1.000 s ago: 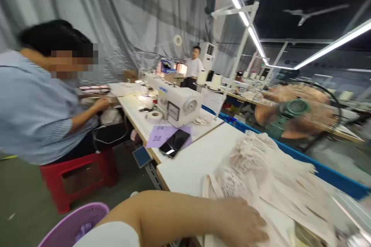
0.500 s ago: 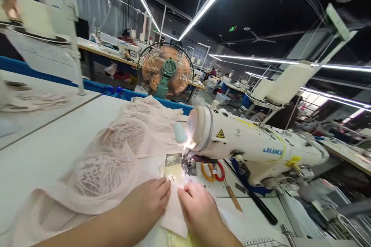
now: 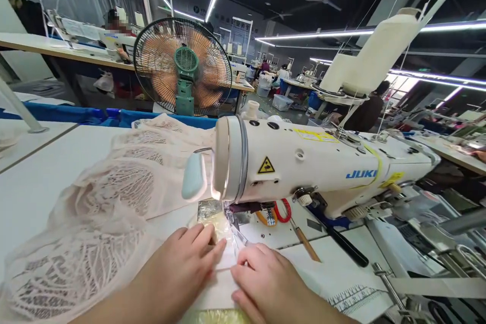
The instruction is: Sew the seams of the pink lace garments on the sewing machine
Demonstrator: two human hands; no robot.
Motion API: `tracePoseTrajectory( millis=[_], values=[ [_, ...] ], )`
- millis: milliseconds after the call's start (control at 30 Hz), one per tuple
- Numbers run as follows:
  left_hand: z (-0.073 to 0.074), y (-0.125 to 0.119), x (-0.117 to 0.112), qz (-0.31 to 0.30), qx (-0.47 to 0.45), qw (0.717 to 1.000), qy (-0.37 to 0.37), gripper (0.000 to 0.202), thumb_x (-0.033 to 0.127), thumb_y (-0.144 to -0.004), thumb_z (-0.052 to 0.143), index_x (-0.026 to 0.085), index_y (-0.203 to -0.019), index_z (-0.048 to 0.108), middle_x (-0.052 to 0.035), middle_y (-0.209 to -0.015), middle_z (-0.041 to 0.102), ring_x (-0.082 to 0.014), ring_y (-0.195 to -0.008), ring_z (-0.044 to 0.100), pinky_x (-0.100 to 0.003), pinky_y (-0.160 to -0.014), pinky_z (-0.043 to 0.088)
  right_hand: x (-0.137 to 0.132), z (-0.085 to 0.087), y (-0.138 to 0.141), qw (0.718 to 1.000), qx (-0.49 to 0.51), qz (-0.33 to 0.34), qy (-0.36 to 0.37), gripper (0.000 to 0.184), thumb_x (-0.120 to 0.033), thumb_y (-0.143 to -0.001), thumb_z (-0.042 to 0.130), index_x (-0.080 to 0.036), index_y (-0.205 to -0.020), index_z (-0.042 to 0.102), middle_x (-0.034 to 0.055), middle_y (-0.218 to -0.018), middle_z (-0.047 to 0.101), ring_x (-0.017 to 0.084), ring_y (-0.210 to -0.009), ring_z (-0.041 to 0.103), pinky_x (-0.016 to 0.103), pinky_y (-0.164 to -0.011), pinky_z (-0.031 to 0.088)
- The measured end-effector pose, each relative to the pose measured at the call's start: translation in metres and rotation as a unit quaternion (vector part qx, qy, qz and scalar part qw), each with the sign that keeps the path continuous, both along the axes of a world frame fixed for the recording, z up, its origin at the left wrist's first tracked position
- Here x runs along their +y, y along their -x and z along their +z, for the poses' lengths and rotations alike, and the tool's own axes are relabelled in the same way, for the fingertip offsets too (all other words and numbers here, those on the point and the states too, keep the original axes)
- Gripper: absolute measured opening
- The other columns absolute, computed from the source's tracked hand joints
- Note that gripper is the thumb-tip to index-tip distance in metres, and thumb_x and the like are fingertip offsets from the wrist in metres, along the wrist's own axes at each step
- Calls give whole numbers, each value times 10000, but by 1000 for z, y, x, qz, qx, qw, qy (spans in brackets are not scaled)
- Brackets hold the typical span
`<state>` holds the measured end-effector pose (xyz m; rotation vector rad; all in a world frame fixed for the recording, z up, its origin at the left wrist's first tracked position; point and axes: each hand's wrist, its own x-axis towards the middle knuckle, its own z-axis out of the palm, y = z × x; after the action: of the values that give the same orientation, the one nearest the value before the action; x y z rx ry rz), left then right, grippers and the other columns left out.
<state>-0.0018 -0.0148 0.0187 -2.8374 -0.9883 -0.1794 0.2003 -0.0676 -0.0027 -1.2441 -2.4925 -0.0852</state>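
Note:
My left hand point(image 3: 182, 268) lies flat, fingers together, pressing a pale fabric piece point(image 3: 224, 288) onto the table just in front of the needle area point(image 3: 231, 223) of a white JUKI sewing machine point(image 3: 304, 167). My right hand point(image 3: 269, 286) rests beside it on the same fabric, fingers curled down on the cloth. A pile of pink lace fabric point(image 3: 110, 212) spreads to the left of my hands. The machine's lamp lights the cloth under the presser foot.
Scissors with orange and red handles point(image 3: 279, 211) and a wooden-handled tool point(image 3: 304, 244) lie under the machine arm. A large thread cone point(image 3: 364, 55) stands behind it. A green standing fan point(image 3: 184, 68) is beyond a blue bin edge point(image 3: 94, 114). Other people work at distant tables.
My view swung from a co-worker on the left to the sewing machine. Both hands have come onto the fabric and slid closer to the needle.

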Motion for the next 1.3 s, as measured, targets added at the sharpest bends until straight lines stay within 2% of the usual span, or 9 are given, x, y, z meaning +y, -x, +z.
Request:
tracePoseTrajectory(
  millis=[200,367,500,567,667,833,933,1100,1300],
  values=[
    [-3,-1,-2,-26,-69,997,-31,307,288,-951,395,242,-1097,661,-61,-954,663,-204,-919,579,-328,-802,446,4,-11,-3,996,-7,54,-64,345,-481,-740,717,-200,-747,517,-24,-753,559,139,-643,480,264,-544,369],
    [-10,-2,-12,-69,-105,991,-37,419,210,-957,306,226,-823,702,-37,-826,691,-167,-751,594,-300,-685,462,0,-5,-6,992,-56,110,-24,258,-404,-875,589,-193,-749,510,-22,-755,587,140,-620,477,279,-503,332],
    [-23,4,-6,-117,-127,975,-141,390,295,-962,323,184,-998,695,-34,-1051,711,-169,-975,602,-297,-839,440,-3,-5,-4,993,-45,95,-58,210,-216,-888,540,-198,-696,457,-42,-714,576,122,-545,441,268,-455,268],
    [-27,7,0,-137,-92,972,-167,366,396,-926,439,176,-1130,648,-24,-1169,678,-177,-1071,572,-297,-919,405,-2,-7,-3,993,-43,84,-70,224,-203,-873,554,-199,-679,442,-50,-675,551,120,-517,422,271,-433,240],
    [-28,7,7,-99,-97,976,-169,412,458,-910,455,171,-1142,639,-34,-1172,676,-201,-1064,576,-327,-933,394,2,-6,-4,994,-34,79,-66,214,-300,-876,579,-199,-716,479,-29,-763,594,128,-559,459,267,-442,291],
    [-21,-5,11,-26,-36,998,-32,351,335,-919,438,164,-1158,631,-76,-1112,678,-226,-999,608,-339,-829,460,3,3,-10,991,-71,103,37,361,-522,-827,645,-178,-880,549,45,-1000,623,160,-740,545,256,-580,434],
    [-18,-9,12,23,5,999,30,374,302,-926,398,147,-1192,611,-112,-1058,666,-247,-966,600,-357,-778,477,1,0,-9,992,-70,99,30,265,-443,-878,597,-186,-847,538,31,-947,622,153,-714,544,244,-541,418],
    [-17,-8,11,18,25,998,48,421,318,-950,337,122,-1205,608,-141,-1065,650,-263,-965,575,-376,-770,475,0,-13,-6,993,-65,96,4,201,-306,-935,501,-210,-758,504,-20,-805,602,121,-637,523,227,-459,356],
    [-3,-20,21,23,80,995,52,418,287,-953,353,95,-1242,587,-155,-1086,643,-294,-971,571,-415,-752,487,5,-9,-11,994,-23,106,-33,186,-300,-964,497,-206,-816,560,-33,-991,677,129,-780,580,249,-633,444]
  ],
)
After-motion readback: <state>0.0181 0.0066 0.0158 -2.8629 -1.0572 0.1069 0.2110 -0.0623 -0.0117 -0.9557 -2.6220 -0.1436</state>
